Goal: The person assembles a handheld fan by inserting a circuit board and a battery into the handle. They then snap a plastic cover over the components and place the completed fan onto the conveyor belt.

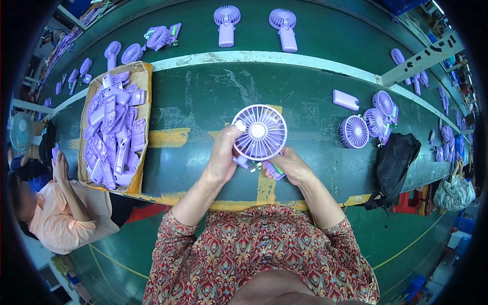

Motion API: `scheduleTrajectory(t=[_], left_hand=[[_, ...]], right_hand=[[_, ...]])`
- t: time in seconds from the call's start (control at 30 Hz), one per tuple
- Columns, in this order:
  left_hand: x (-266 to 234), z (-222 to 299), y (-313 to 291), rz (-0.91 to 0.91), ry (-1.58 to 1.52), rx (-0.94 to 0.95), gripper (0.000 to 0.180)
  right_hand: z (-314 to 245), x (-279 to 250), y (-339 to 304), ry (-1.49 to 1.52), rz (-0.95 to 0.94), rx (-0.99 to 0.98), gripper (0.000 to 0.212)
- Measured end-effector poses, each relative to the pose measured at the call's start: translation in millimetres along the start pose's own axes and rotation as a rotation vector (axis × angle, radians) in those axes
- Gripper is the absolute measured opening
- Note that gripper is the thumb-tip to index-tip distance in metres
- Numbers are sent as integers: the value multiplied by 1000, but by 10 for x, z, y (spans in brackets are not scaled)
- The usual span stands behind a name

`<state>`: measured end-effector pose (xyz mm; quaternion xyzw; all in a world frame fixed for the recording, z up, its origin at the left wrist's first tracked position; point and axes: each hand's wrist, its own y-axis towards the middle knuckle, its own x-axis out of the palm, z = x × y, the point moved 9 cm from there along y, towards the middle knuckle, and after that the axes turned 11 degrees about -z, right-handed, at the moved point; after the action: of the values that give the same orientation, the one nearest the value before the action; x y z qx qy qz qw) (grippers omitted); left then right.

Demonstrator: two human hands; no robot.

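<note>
Over the middle of the green bench I hold a purple handheld fan [260,133], its round slotted grille facing up. My left hand [223,151] grips the left side of the fan head, with white covering on a fingertip. Below the head, my right hand [292,165] is closed on the fan's handle part [274,170], which is purple with a green piece showing in it. A small purple part [241,161] and a bit of metal show between the two hands. The fingers under the fan are partly hidden.
A cardboard box [146,101] of purple casing pieces stands at the left. To the right lie several fan heads [376,122], a purple cover [345,99] and a black mesh bag [399,162]. Finished-looking fans [226,25] lie beyond the white rail [264,57]. Another person [66,213] sits at the left.
</note>
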<state>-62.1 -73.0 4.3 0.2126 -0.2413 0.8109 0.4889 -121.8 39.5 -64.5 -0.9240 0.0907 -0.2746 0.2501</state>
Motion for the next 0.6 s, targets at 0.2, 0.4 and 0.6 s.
scheduleTrajectory(t=[0.2,0.4,0.6], left_hand=[[69,-37,47,-13,-76,62,36],[-30,-128,36,67,-102,127,38],[-53,-172,29,76,-124,138,40]], right_hand=[[-20,182,-46,-21,-22,-110,19],[-2,238,-99,176,-17,-182,24],[-113,281,-107,92,22,-255,28]])
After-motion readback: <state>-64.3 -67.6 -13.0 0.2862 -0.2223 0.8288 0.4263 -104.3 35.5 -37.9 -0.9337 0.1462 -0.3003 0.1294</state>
